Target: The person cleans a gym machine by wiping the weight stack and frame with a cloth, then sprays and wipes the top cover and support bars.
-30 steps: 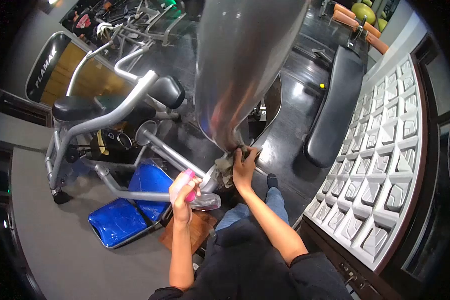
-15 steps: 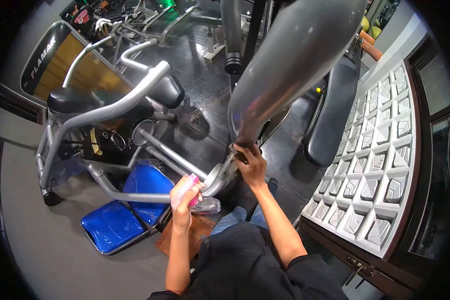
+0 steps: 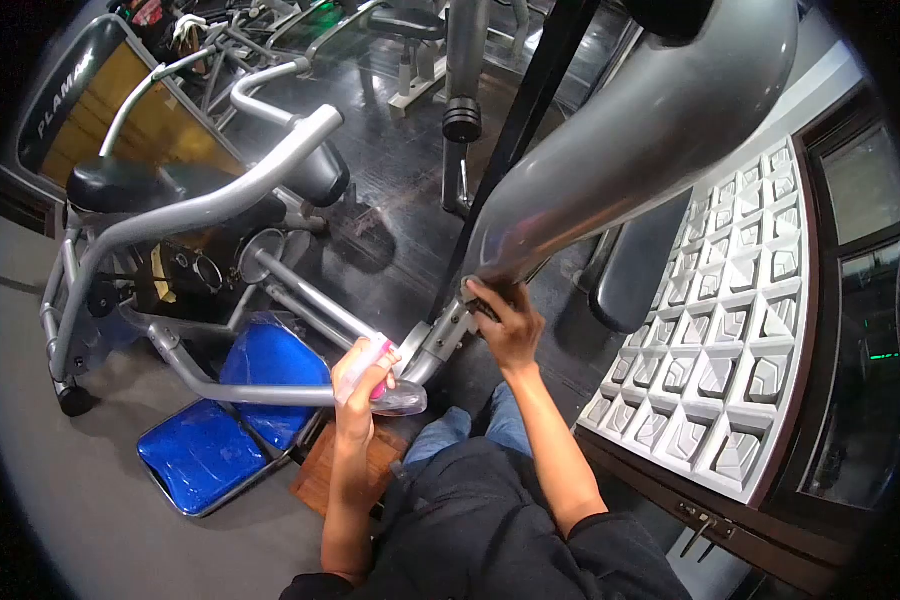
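Observation:
In my left hand (image 3: 358, 388) is a clear spray bottle (image 3: 403, 400) with a pink trigger head, my fingers wrapped round its neck. The bottle lies tilted, overlapping the lower silver tube (image 3: 270, 395) of an exercise machine. My right hand (image 3: 510, 325) is closed at the lower end of a thick grey machine tube (image 3: 590, 190), fingers bent against it. Something dark shows under those fingers, but I cannot tell what it is. Just below that hand, a bolted metal joint (image 3: 440, 345) links the frame parts.
A blue folding chair (image 3: 200, 455) lies at the left beside a wooden block (image 3: 340, 470). Behind it stands a machine with black pads (image 3: 115, 185) and a PLAMAX panel (image 3: 70, 95). A black padded bench (image 3: 630, 270) and a white relief wall panel (image 3: 710, 350) are on the right.
The view has shifted, so the machine on the left sits further left and the thick grey tube leans more to the right. Both hands keep their places on the bottle and the tube end.

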The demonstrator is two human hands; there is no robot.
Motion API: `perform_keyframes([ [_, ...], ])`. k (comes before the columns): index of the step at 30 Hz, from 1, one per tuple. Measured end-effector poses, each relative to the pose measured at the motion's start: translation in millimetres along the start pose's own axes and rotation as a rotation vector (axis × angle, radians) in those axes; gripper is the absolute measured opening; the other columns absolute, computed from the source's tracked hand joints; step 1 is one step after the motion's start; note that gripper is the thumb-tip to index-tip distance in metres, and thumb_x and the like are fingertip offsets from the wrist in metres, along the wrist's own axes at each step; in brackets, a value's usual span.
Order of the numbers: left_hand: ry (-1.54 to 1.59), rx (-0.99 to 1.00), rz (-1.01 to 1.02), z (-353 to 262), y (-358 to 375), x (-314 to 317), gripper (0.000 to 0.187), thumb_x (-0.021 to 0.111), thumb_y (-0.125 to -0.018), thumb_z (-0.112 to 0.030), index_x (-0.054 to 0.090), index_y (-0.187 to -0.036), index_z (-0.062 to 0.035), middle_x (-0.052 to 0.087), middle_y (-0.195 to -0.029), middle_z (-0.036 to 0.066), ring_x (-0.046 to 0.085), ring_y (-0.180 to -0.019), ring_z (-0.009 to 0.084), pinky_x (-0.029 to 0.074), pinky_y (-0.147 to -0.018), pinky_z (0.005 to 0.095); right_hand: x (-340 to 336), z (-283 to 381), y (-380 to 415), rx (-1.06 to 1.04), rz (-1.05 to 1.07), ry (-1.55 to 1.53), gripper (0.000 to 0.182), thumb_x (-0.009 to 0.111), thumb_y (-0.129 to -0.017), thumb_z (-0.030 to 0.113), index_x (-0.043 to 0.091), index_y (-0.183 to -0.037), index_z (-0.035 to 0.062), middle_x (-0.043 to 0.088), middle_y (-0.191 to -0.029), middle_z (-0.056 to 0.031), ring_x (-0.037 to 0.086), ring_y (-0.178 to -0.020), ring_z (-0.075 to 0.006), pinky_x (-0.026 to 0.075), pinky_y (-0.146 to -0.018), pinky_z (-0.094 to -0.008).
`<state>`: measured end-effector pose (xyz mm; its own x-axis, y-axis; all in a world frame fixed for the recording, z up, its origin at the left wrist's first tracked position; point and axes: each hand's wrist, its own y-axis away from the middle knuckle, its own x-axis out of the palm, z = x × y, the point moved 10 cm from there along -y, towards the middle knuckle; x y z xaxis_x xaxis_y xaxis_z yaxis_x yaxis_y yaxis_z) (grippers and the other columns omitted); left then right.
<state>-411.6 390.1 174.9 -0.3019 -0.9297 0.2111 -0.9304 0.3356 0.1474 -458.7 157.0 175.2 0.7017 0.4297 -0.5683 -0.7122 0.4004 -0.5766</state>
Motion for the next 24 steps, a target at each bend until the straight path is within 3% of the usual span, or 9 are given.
perform_keyframes([
  [5, -0.046, 0.024, 0.044, -2.6, -9.0, -5.6, 0.018, 0.059, -0.084, -0.013, 0.062, -0.091, 0.0035, 0.063, -0.086, 0.009, 0.054, -0.065, 0.0125, 0.042, -0.062, 0.0243, 35.8, -40.1, 35.2, -0.001, 0.072, 0.112, 0.045, 0.077, -0.069, 0.018, 0.073, -0.112, 0.0315, 0.065, -0.094, -0.0047, 0.067, -0.074, -0.0216, 0.055, -0.061, -0.0318],
  [8, -0.052, 0.015, 0.042, -1.3, -12.0, -8.6, 0.014, 0.059, -0.085, -0.009, 0.063, -0.089, 0.0039, 0.06, -0.083, 0.008, 0.052, -0.064, 0.0111, 0.04, -0.061, 0.0239, -4.5, 11.2, -4.8, -0.081, -0.013, 0.078, 0.049, 0.08, -0.065, 0.015, 0.074, -0.112, 0.0286, 0.065, -0.089, -0.0043, 0.065, -0.068, -0.019, 0.053, -0.058, -0.031],
  [11, -0.062, -0.001, 0.034, -0.9, -18.2, -8.2, 0.012, 0.059, -0.085, -0.007, 0.064, -0.087, 0.0038, 0.057, -0.081, 0.006, 0.051, -0.063, 0.0095, 0.037, -0.059, 0.0233, -49.8, 51.7, -40.1, -0.104, -0.199, -0.017, 0.053, 0.083, -0.054, 0.002, 0.077, -0.104, 0.0169, 0.059, -0.073, -0.003, 0.057, -0.058, -0.0166, 0.049, -0.055, -0.0303],
  [15, -0.083, -0.008, 0.046, 4.4, -24.0, -8.5, 0.011, 0.059, -0.086, -0.007, 0.064, -0.088, 0.0027, 0.057, -0.079, 0.004, 0.05, -0.063, 0.0085, 0.036, -0.058, 0.0227, -39.6, 47.3, -41.2, 0.095, -0.203, -0.104, 0.048, 0.082, -0.06, 0.002, 0.077, -0.106, 0.0151, 0.067, -0.082, -0.0071, 0.065, -0.069, -0.019, 0.052, -0.064, -0.031],
  [17, -0.092, -0.022, 0.051, 7.3, -25.0, -7.9, 0.014, 0.059, -0.085, -0.009, 0.064, -0.091, 0.0031, 0.06, -0.083, 0.006, 0.052, -0.064, 0.0099, 0.039, -0.06, 0.0233, -10.9, 26.8, -17.2, 0.135, -0.143, -0.033, 0.045, 0.081, -0.064, 0.006, 0.076, -0.106, 0.0198, 0.07, -0.094, -0.0067, 0.069, -0.078, -0.0206, 0.053, -0.07, -0.0316],
  [19, -0.103, -0.032, 0.058, 9.1, -27.1, -8.5, 0.017, 0.058, -0.084, -0.011, 0.064, -0.093, 0.0034, 0.063, -0.086, 0.008, 0.054, -0.065, 0.0112, 0.042, -0.062, 0.0238, 10.3, 7.8, 4.2, 0.129, -0.086, 0.088, 0.046, 0.082, -0.066, 0.016, 0.074, -0.11, 0.0263, 0.069, -0.095, -0.0018, 0.068, -0.077, -0.0216, 0.053, -0.065, -0.0326],
  [24, -0.109, -0.061, 0.087, 17.5, -28.6, -7.1, 0.018, 0.059, -0.083, -0.011, 0.063, -0.094, 0.0032, 0.062, -0.086, 0.008, 0.054, -0.066, 0.0116, 0.042, -0.062, 0.0243, 43.8, -39.9, 46.5, 0.256, -0.021, 0.076, 0.044, 0.081, -0.067, 0.015, 0.074, -0.109, 0.0247, 0.07, -0.099, -0.0036, 0.069, -0.078, -0.0229, 0.053, -0.066, -0.0328],
])
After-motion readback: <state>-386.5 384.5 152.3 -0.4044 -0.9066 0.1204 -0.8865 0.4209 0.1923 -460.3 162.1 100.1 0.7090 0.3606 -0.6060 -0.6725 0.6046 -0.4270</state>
